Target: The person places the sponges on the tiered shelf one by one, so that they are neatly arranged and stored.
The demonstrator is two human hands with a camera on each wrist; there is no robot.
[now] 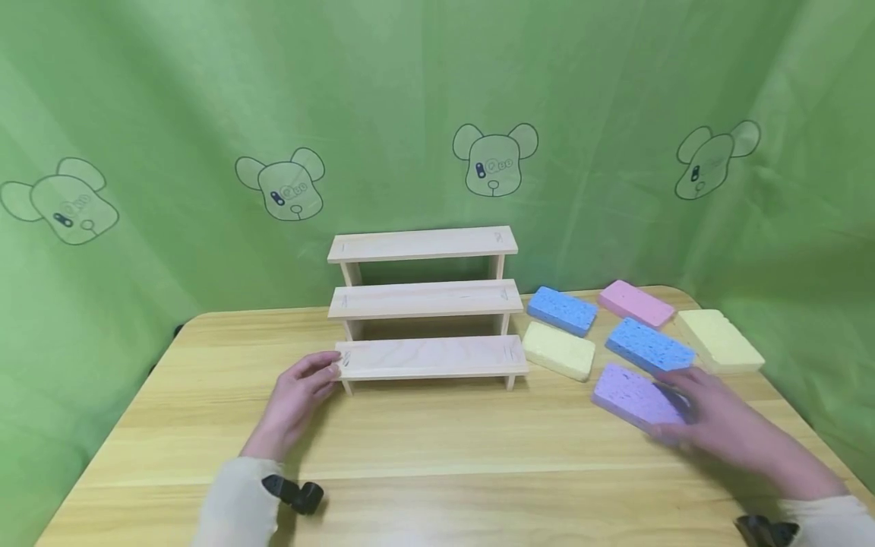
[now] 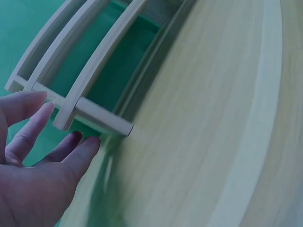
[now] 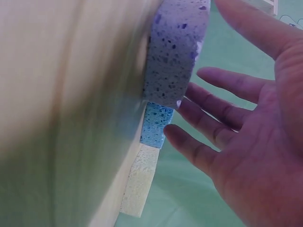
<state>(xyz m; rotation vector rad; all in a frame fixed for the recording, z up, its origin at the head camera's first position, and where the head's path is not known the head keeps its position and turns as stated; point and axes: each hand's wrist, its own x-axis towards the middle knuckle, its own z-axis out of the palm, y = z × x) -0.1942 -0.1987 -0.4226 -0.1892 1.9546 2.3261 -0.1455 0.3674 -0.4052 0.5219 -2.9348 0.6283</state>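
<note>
A three-step wooden display rack (image 1: 433, 357) stands on the table. My left hand (image 1: 304, 391) is at the left end of its lowest step, fingers loosely bent and spread; in the left wrist view the fingertips (image 2: 92, 141) are right beside the rack's end. On the right, my right hand (image 1: 718, 418) hovers at the near right end of a purple sponge (image 1: 632, 395) lying flat. The right wrist view has the thumb and fingers apart around the purple sponge (image 3: 173, 56), with nothing gripped. Part of that sponge is hidden behind the hand in the head view.
Beyond the purple sponge lie two blue sponges (image 1: 562, 310) (image 1: 649, 346), a pink sponge (image 1: 636, 302) and two pale yellow sponges (image 1: 558, 350) (image 1: 719, 339). A green curtain (image 1: 390, 114) hangs behind the wooden table (image 1: 437, 471).
</note>
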